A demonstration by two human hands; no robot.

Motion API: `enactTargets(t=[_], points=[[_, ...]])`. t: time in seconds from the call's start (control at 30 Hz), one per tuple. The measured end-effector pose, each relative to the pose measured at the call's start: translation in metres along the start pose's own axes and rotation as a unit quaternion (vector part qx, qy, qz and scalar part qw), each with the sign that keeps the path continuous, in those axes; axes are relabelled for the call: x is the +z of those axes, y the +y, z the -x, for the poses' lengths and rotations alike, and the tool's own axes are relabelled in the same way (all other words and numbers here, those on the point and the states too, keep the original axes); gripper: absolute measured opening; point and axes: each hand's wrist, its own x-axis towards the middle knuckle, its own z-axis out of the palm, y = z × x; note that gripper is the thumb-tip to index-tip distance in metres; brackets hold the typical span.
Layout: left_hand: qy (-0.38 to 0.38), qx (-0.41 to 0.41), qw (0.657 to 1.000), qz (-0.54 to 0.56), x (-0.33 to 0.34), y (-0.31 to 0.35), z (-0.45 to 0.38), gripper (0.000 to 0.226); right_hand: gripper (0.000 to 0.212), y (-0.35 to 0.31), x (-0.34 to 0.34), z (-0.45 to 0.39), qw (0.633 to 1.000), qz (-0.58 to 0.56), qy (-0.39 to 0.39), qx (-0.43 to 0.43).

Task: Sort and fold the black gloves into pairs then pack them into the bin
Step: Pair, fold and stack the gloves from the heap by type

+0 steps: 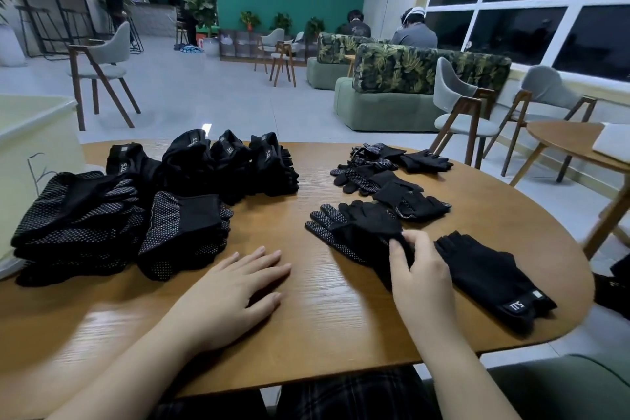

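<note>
- Right of centre in my frame, the right hand pinches a black dotted glove, its fingers curled round the cuff; the glove's own fingers point to the upper left and lie flat on the table.
- Just right of that hand, a plain black glove with a small label at the cuff lies flat near the table's right edge.
- Above these, loose gloves are scattered over the table's upper right.
- On the left side of the frame, folded glove stacks crowd together, some showing dotted palms, some labelled cuffs.
- At lower centre my left hand rests flat on the wood, fingers straight and spread, holding nothing.
- At the far left edge, a pale bin stands beside the table.
</note>
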Motion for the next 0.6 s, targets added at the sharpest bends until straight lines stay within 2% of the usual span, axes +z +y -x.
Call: enactTargets(t=[0.1, 0.13, 0.2, 0.27, 0.37, 0.47, 0.53, 0.6], points=[[0.050, -0.006, 0.998, 0.031, 0.002, -0.001, 0.004, 0.073, 0.010, -0.024, 0.010, 0.002, 0.995, -0.065, 0.010, -0.070], [0.079, -0.006, 0.995, 0.052, 0.002, -0.001, 0.006, 0.072, 0.016, -0.029, 0.015, 0.006, 0.991, -0.069, -0.021, -0.112], [0.135, 0.004, 0.987, 0.086, 0.004, -0.003, 0.007, 0.069, 0.030, -0.031, 0.027, 0.019, 0.973, -0.055, -0.134, -0.179], [0.159, 0.020, 0.982, 0.101, 0.004, -0.003, 0.008, 0.066, 0.038, -0.029, 0.035, 0.031, 0.949, -0.032, -0.238, -0.204], [0.167, 0.071, 0.978, 0.101, 0.007, -0.002, 0.008, 0.049, 0.041, -0.025, 0.035, 0.037, 0.927, -0.032, -0.299, -0.225], [0.158, 0.106, 0.977, 0.094, 0.010, -0.004, 0.005, 0.024, 0.039, -0.026, 0.027, 0.034, 0.930, -0.074, -0.314, -0.176], [0.163, 0.124, 0.974, 0.093, 0.008, 0.001, 0.009, 0.014, 0.035, -0.020, 0.025, 0.029, 0.954, -0.069, -0.250, -0.153], [0.156, 0.132, 0.974, 0.101, 0.008, 0.005, 0.013, 0.010, 0.029, -0.010, 0.024, 0.018, 0.969, 0.017, -0.203, -0.142]])
